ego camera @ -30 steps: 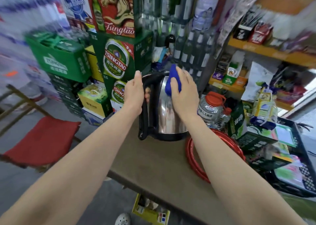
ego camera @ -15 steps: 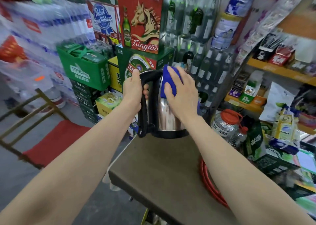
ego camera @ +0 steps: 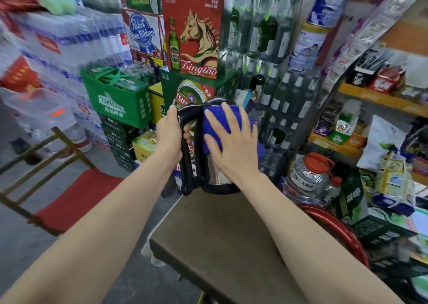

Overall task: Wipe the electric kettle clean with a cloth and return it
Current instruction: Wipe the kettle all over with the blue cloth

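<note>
- Two hands on the job; table (ego camera: 222, 246) bare on its near part, kettle (ego camera: 215, 176) upright at its far edge.
- Kettle position unchanged versus a second ago.
- Left hand (ego camera: 169, 134) clamped round the kettle's black handle (ego camera: 186, 165).
- Right hand (ego camera: 234, 141) spread flat on the blue cloth (ego camera: 222, 121), no longer bunched at the top rim; now pressed on the upper body. Wipe midway, return pending.

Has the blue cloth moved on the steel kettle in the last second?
Yes. The blue cloth was bunched by the steel kettle's top rim; now the right hand spreads it lower down the side, near the black handle.
</note>
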Motion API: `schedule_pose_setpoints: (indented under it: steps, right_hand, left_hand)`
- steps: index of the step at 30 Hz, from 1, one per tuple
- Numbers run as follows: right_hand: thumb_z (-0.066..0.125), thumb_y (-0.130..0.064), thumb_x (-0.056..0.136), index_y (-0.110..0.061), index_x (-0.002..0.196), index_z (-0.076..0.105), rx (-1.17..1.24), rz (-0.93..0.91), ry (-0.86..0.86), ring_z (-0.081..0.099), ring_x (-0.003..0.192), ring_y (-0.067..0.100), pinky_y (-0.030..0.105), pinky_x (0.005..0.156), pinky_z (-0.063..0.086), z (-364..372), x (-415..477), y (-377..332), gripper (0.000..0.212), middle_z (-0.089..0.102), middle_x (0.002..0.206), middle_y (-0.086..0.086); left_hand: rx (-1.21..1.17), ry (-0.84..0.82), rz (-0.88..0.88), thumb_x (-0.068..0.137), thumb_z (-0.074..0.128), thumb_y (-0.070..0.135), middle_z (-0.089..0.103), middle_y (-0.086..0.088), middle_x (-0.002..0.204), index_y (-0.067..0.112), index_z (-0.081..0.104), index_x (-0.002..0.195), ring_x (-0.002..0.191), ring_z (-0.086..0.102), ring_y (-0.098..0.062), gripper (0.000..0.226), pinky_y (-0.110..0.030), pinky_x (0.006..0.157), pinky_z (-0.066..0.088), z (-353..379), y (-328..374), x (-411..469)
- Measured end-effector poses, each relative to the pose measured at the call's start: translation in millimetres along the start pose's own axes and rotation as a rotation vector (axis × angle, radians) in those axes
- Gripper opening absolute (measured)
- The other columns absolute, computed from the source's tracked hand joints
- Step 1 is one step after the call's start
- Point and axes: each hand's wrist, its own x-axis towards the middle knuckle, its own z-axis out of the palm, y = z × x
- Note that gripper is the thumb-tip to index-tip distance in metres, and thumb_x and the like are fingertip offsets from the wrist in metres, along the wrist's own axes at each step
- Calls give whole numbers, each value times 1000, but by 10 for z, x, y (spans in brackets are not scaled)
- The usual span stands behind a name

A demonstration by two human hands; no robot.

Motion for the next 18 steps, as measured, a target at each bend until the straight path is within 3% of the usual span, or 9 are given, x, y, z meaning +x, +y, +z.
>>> schedule_pose_setpoints:
  steps: [3,6,9,11,12,15,18]
  right_hand:
    - [40,-60,97,-40,151,43,-28,-33,31,29,151,40,69,110,35,-15,-33,219,57,37,164,2]
    - [42,-52,99,-36,147,50,66,-47,89,42,142,36,58,103,46,-148,-44,537,51,46,157,1]
    - [36,-50,103,-39,150,44,417,191,46,49,135,24,45,104,47,-344,-14,855,49,49,152,-3]
    - [33,-51,103,-40,151,42,544,342,14,50,134,23,45,106,45,-434,-71,962,50,50,152,-3]
    - [33,-52,102,-39,152,42,452,295,20,50,135,26,48,106,45,-486,-169,956,52,50,152,0]
    - [39,-53,99,-35,150,46,19,-80,58,44,140,39,61,107,41,-482,-589,914,55,45,156,9]
    - [44,-52,98,-31,148,49,-50,-231,48,43,141,42,66,105,40,-481,-736,1042,54,45,157,10]
  left_hand:
    - [-24,5,-18,99,36,40,43,3,42,16,48,66,35,34,-13,43,-20,38,30,153,-124,-117]
    - [-77,26,-34,100,34,40,43,3,43,17,48,69,35,33,-12,40,-19,38,29,339,-265,-299]
    - [-96,52,-27,101,34,38,43,2,44,16,47,74,33,33,-11,37,-18,36,29,524,-415,-505]
    - [-108,61,-22,100,35,38,42,2,44,16,47,74,33,33,-11,36,-18,36,28,618,-519,-628]
    - [-118,70,-24,100,35,39,42,2,43,16,47,74,33,33,-11,37,-18,36,28,649,-562,-683]
    - [-139,119,-33,100,31,45,39,3,40,17,44,67,32,31,-12,45,-18,35,27,721,-665,-809]
    - [-130,142,-33,99,31,45,40,3,41,18,43,62,33,31,-13,48,-19,36,27,807,-739,-933]
